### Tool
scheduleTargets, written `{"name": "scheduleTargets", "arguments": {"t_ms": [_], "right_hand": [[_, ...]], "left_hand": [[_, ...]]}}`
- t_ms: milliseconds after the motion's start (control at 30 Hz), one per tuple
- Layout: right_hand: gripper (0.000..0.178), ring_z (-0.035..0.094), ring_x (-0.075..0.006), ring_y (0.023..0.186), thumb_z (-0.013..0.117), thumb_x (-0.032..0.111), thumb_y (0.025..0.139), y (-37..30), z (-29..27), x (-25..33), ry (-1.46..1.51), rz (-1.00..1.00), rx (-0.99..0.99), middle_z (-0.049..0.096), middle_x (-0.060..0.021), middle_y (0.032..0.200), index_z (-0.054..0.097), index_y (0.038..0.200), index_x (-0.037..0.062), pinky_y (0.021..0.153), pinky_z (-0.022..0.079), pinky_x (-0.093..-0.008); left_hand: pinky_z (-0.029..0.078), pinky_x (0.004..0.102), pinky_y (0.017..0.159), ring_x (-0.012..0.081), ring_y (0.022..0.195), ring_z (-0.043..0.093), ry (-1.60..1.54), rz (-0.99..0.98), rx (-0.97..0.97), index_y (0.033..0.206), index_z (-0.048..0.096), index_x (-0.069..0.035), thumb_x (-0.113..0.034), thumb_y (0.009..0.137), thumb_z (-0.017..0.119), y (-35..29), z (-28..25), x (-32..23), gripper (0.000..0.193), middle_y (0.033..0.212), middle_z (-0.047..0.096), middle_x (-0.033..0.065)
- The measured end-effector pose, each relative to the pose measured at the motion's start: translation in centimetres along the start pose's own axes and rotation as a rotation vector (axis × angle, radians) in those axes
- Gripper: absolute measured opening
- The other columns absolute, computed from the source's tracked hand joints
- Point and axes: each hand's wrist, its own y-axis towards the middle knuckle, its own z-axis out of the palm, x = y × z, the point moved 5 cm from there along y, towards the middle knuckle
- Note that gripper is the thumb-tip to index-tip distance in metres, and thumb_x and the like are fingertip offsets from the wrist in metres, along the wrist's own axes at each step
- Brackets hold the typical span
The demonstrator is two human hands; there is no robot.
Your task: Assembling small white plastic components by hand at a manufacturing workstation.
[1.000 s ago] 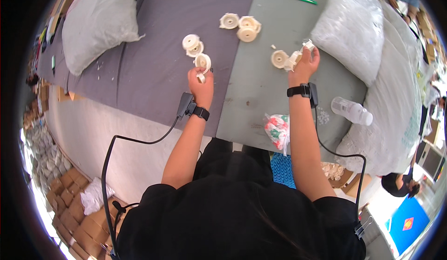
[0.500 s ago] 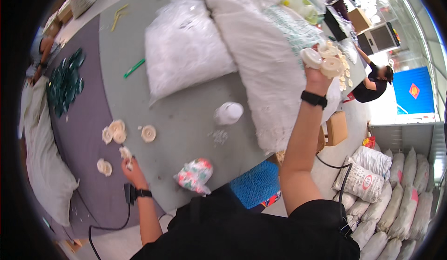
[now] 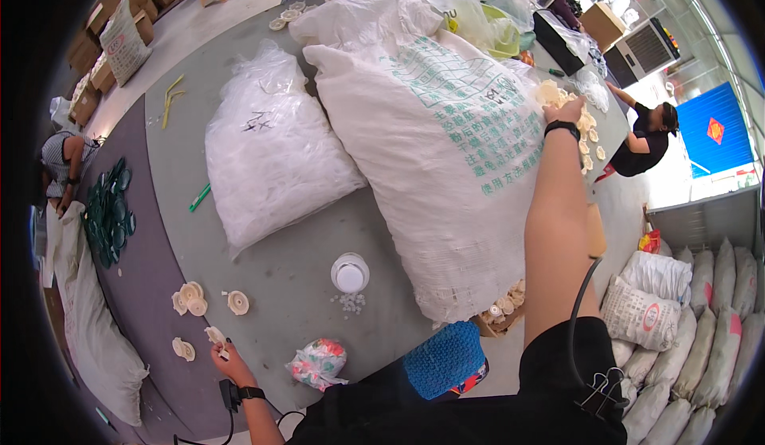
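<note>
My left hand (image 3: 229, 361) is closed by the table's near edge, pinching a small cream plastic piece (image 3: 215, 334). A single cream disc (image 3: 183, 349), a small cluster of cream discs (image 3: 190, 297) and another disc (image 3: 237, 302) lie just beyond it. My right arm stretches past the big white woven sack (image 3: 446, 166). At its end, my right hand (image 3: 565, 111) is at a heap of cream plastic discs (image 3: 586, 120) near the table's right edge. Cream pieces surround its fingertips, and I cannot see whether the fingers grip any.
A clear bag of white parts (image 3: 279, 158), a white bottle (image 3: 350, 273) beside small translucent bits (image 3: 351, 305), and a flowered plastic bag (image 3: 319, 363) stand on the grey table (image 3: 319, 246). Dark green pieces (image 3: 107, 210) lie at left. Co-workers sit around; stacked sacks (image 3: 677, 349) fill the right.
My right hand, which held up several pale discs, has come down to the heap at the right edge. My left hand keeps its piece near the same spot. My view has shifted.
</note>
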Motion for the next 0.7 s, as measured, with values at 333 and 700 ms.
{"name": "scheduleTargets", "arguments": {"t_ms": [333, 700], "right_hand": [[0.032, 0.052, -0.0226, 0.098, 0.050, 0.019, 0.088, -30.3, 11.4, 12.0, 0.982, 0.501, 0.129, 0.055, -0.0112, 0.103, 0.048, 0.116, 0.0026, 0.094, 0.039, -0.0428], [0.079, 0.040, -0.0241, 0.121, 0.059, 0.043, 0.081, -69.3, 11.4, 26.3, 1.141, 0.678, 1.089, 0.036, -0.0138, 0.136, 0.021, 0.140, 0.0077, 0.102, 0.032, -0.0365]], "left_hand": [[0.042, 0.0282, 0.081, 0.0157, 0.087, 0.051, 0.301, 0.205, -0.063, 0.100, 0.051, 0.001, -0.007, 0.082, 0.061, -0.5, -4.6, -8.8, 0.023, 0.094, 0.054, 0.0062], [0.041, 0.0389, 0.083, 0.0315, 0.095, 0.052, 0.028, 0.855, 0.677, 0.092, 0.057, -0.005, -0.009, 0.067, 0.065, -13.7, 14.6, -37.0, 0.026, 0.100, 0.054, 0.0130]]}}
